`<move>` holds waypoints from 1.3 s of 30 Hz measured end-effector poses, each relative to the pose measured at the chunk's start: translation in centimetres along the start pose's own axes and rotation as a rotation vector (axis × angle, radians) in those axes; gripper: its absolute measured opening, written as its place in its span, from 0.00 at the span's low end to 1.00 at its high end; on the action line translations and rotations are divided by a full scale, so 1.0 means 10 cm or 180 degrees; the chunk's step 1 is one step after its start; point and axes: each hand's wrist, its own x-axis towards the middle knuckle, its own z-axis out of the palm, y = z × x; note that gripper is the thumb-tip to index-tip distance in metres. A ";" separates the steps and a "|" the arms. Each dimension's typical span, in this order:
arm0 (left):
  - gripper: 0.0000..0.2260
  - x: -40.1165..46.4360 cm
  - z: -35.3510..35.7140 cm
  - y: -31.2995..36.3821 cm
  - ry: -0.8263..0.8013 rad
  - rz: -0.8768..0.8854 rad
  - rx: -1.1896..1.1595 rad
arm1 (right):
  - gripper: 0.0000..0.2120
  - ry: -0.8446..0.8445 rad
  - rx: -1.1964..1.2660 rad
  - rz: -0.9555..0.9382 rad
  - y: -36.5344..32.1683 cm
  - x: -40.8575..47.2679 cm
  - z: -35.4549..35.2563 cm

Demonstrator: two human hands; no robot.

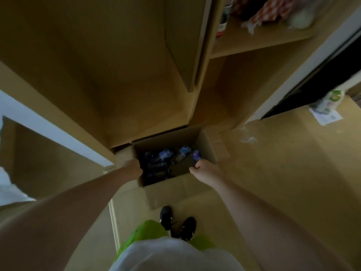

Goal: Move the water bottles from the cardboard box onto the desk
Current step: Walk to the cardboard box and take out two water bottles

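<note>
Water bottles [166, 154] lie, seemingly jumbled, inside the open cardboard box [175, 187], both hands gripping its rim.

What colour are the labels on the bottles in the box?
Blue to purple labels, seen dimly in the head view, inside the cardboard box.

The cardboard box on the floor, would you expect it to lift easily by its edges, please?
Probably heavy: the cardboard box holds several water bottles. Its thin walls may flex where the left hand and right hand touch them. The loose bottles could roll and shift the load.
</note>
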 end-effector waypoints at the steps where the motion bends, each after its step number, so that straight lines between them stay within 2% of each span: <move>1: 0.17 0.05 0.03 -0.05 -0.0022 -0.0037 -0.0048 | 0.17 -0.0041 -0.0091 -0.0009 -0.01 0.08 0.03; 8: 0.07 0.39 0.34 -0.24 -0.0145 -0.0114 -0.0160 | 0.11 -0.0381 -0.0669 -0.0159 -0.16 0.63 0.29; 10: 0.12 0.49 0.44 -0.25 -0.0170 -0.0172 -0.0273 | 0.16 -0.0409 -0.0882 -0.0203 -0.21 0.82 0.39; 12: 0.13 0.63 0.57 -0.27 -0.0173 -0.0274 -0.0451 | 0.19 -0.0385 -0.1065 -0.0317 -0.23 1.05 0.49; 16: 0.13 1.07 0.89 -0.28 -0.0178 -0.0544 -0.0978 | 0.19 -0.0268 -0.1489 -0.0593 -0.18 1.61 0.70; 21: 0.15 1.78 1.35 -0.22 0.0084 -0.0896 -0.1576 | 0.19 -0.0510 -0.1757 -0.0830 0.08 2.41 1.03; 25: 0.15 2.43 1.71 -0.13 0.0202 -0.0971 -0.1643 | 0.21 -0.0559 -0.1912 -0.1045 0.36 3.11 1.22; 34: 0.10 3.96 2.65 -0.09 -0.0050 -0.1013 -0.2010 | 0.28 -0.0421 -0.2381 -0.1574 1.01 4.77 1.81; 39: 0.14 4.60 2.98 -0.19 -0.0003 -0.1211 -0.2322 | 0.31 -0.0284 -0.2099 -0.1739 1.02 5.62 2.23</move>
